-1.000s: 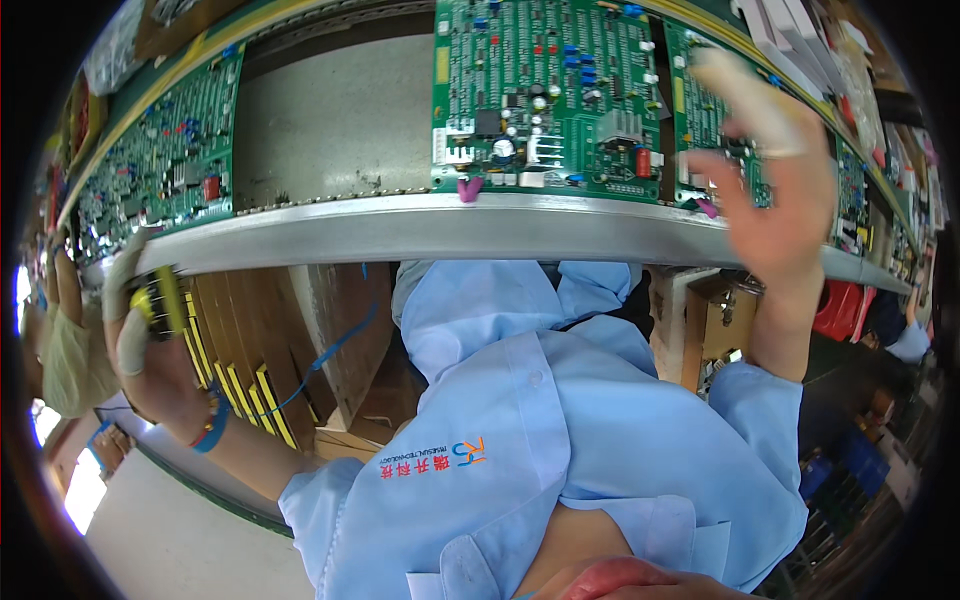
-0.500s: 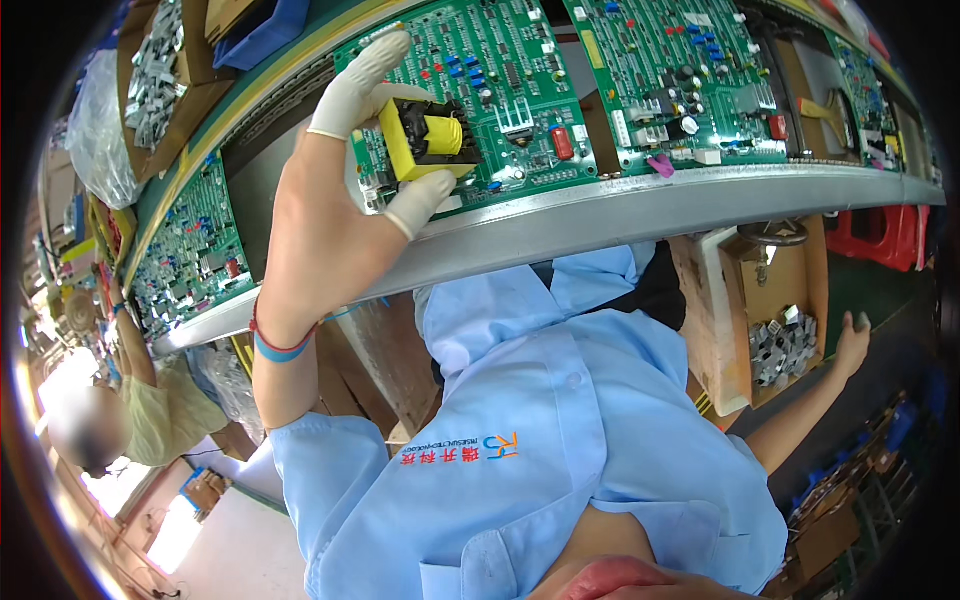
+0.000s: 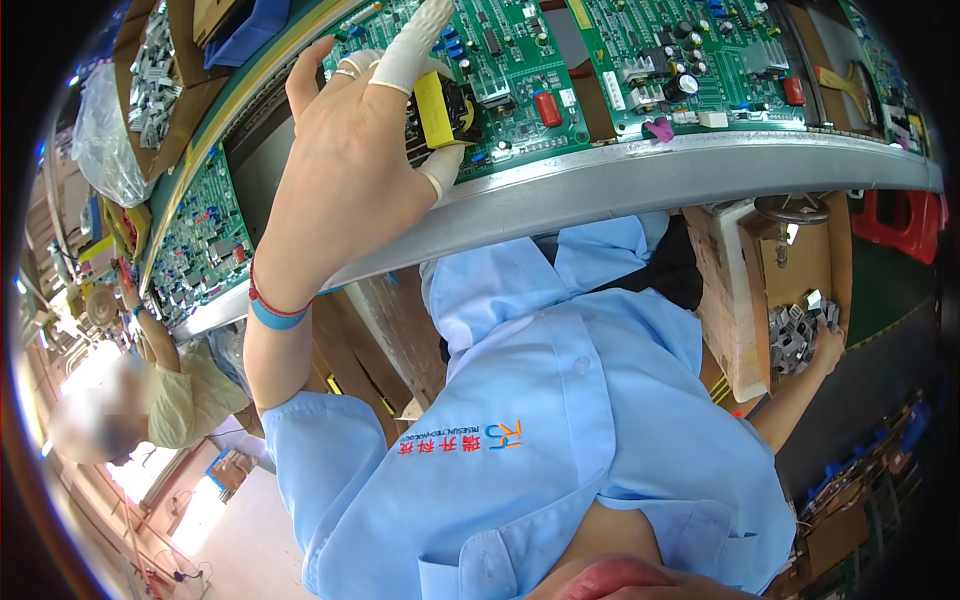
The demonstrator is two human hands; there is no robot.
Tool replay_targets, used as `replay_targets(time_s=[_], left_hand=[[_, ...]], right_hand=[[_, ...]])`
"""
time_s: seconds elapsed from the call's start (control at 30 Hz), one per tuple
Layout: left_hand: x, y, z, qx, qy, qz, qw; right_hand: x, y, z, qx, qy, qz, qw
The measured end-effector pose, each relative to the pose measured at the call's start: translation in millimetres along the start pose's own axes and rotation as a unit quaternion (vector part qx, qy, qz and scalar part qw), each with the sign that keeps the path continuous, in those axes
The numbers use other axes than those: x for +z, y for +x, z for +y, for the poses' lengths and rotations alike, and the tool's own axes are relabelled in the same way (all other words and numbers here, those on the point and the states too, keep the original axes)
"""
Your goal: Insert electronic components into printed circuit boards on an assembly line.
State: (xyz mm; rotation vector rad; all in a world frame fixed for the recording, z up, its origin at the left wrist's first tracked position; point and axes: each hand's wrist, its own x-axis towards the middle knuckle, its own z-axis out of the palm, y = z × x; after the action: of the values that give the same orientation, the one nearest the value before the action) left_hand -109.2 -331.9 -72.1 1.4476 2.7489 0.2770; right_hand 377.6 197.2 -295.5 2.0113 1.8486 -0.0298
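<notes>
My left hand (image 3: pixel 350 170), at the upper left of the frame, has the yellow and black block (image 3: pixel 434 108) pinched between the thumb and a finger. White covers (image 3: pixel 408 52) sit on the tips. The block is over the left part of a green board (image 3: pixel 525 122), near the silver rail (image 3: pixel 600 168). I can't tell if its underside touches the board.

My right hand (image 3: pixel 828 347), at the right of the frame, is in the brown box (image 3: pixel 838 262), at the small silver bits (image 3: pixel 788 342). I can't tell if it has hold of one.

I think this is the part where the block gets put in place. The next move seems to need it lined up, then a gentle, straight push.
</notes>
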Motion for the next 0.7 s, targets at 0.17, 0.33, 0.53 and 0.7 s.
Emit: replay_targets(time_s=[0.17,0.33,0.53,0.7], left_hand=[[1.8,1.0,0.8,0.039,0.0,0.037,0.999],[-22.8,18.2,26.0,-0.08,-0.002,-0.103,0.991],[-22.4,29.0,24.3,-0.124,-0.012,-0.15,0.981],[-25.3,27.4,32.5,-0.113,0.019,-0.135,0.984]], right_hand=[[21.6,26.7,11.4,-0.018,-0.044,0.025,0.999],[15.6,13.5,-0.9,-0.038,-0.055,0.032,0.997],[20.4,28.2,5.6,-0.114,0.027,0.111,0.987],[30.9,56.6,8.2,-0.119,0.02,0.037,0.992]])
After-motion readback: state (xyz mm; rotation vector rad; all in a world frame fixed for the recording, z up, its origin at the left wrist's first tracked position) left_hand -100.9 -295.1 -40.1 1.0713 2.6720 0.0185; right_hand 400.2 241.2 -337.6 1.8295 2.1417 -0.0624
